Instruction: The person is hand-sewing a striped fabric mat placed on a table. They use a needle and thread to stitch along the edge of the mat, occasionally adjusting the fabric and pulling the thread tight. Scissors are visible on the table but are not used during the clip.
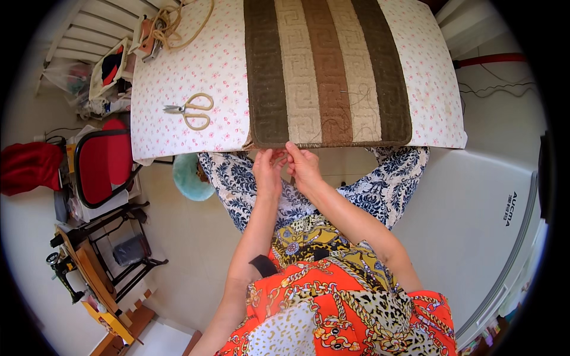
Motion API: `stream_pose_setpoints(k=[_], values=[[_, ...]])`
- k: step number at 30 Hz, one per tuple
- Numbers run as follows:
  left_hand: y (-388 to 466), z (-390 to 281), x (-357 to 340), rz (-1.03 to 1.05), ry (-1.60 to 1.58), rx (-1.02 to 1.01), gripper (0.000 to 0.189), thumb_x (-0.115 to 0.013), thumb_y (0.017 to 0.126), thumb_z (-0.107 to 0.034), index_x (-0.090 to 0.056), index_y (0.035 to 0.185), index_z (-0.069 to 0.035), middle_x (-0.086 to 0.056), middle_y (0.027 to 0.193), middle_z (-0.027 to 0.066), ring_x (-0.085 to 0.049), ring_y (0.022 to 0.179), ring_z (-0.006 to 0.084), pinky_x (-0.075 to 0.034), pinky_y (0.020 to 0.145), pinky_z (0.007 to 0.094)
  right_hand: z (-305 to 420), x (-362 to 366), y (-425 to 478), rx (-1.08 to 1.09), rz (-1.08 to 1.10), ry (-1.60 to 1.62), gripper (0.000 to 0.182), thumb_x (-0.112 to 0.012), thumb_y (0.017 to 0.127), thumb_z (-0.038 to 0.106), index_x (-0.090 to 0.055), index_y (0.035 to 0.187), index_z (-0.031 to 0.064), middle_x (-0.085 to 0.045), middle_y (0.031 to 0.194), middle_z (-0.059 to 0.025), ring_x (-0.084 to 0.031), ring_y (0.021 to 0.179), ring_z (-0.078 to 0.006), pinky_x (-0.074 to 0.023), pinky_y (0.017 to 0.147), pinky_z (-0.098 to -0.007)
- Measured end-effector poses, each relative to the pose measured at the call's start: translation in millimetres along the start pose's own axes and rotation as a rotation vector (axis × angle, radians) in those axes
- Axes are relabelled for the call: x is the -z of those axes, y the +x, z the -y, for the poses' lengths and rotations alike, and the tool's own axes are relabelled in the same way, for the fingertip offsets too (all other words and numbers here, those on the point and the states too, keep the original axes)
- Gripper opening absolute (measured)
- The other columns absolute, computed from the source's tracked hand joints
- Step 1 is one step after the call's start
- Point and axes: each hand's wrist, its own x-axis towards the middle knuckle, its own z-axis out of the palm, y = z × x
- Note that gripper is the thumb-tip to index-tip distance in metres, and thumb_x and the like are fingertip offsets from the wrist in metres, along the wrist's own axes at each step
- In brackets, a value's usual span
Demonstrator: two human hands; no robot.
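A striped brown and beige rug [298, 66] lies on a table with a floral cloth [222, 66], its near edge along the table's front. My right hand [304, 167] pinches that near edge, left of its middle, with thumb and forefinger. Close beside it, my left hand [268, 169] has its fingertips bent together just below the edge; whether something thin is between them cannot be told. Dark thread [368, 91] lies loosely curled over the rug's right half, with what looks like a needle [345, 91] at its end. Scissors with beige handles [196, 111] rest on the cloth to the left.
At the table's back left are a clothes iron [144, 38] and a coiled cord [171, 31]. A red chair [102, 164], a teal bin [189, 178] and a sewing machine [67, 276] stand to the left. A white appliance [463, 213] is close on the right.
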Motion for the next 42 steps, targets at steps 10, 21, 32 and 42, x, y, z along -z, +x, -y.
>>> stream_pose_setpoints(k=[10, 21, 32, 42], values=[[2.6, 11.8, -2.7, 0.109, 0.142, 0.101, 0.024, -0.054, 0.084, -0.027, -0.052, 0.073, -0.006, -0.05, 0.064, -0.0007, -0.044, 0.052, 0.0071, -0.034, 0.044, 0.0187, -0.2, -3.8, -1.6, 0.058, 0.021, 0.052, 0.03, -0.062, 0.077, 0.024, -0.047, 0.058, 0.0069, -0.046, 0.054, 0.0008, -0.037, 0.042, -0.0065, -0.0298, 0.038, -0.0202], [-0.4, 30.4, -7.4, -0.058, 0.141, -0.001, 0.022, -0.05, 0.087, -0.023, -0.047, 0.073, -0.006, -0.055, 0.068, 0.004, -0.052, 0.058, 0.0115, -0.041, 0.05, 0.0232, 45.2, 20.5, -23.9, 0.112, 0.158, -0.552, 0.023, -0.057, 0.08, 0.022, -0.055, 0.069, 0.0033, -0.051, 0.058, 0.0015, -0.045, 0.049, -0.0069, -0.0362, 0.043, -0.0218], [2.0, 34.0, -14.5, -0.13, 0.068, 0.047, 0.019, -0.05, 0.086, -0.022, -0.046, 0.078, -0.006, -0.056, 0.075, 0.006, -0.056, 0.068, 0.0147, -0.048, 0.064, 0.0272, 222.8, 53.3, 29.9, 1.232, -0.006, -1.872, 0.005, -0.061, 0.068, 0.01, -0.06, 0.073, 0.0084, -0.053, 0.071, -0.0056, -0.053, 0.075, -0.0231, -0.0427, 0.061, -0.034], [2.9, 27.8, -15.8, -0.163, 0.091, 0.073, 0.015, -0.055, 0.083, -0.016, -0.047, 0.082, -0.003, -0.056, 0.079, 0.0065, -0.055, 0.07, 0.0142, -0.048, 0.064, 0.0271, 232.9, 52.3, 57.7, 1.223, 0.039, -1.869, 0.003, -0.055, 0.074, 0.008, -0.054, 0.071, 0.0066, -0.056, 0.079, -0.0081, -0.055, 0.077, -0.0229, -0.0428, 0.064, -0.0322]])
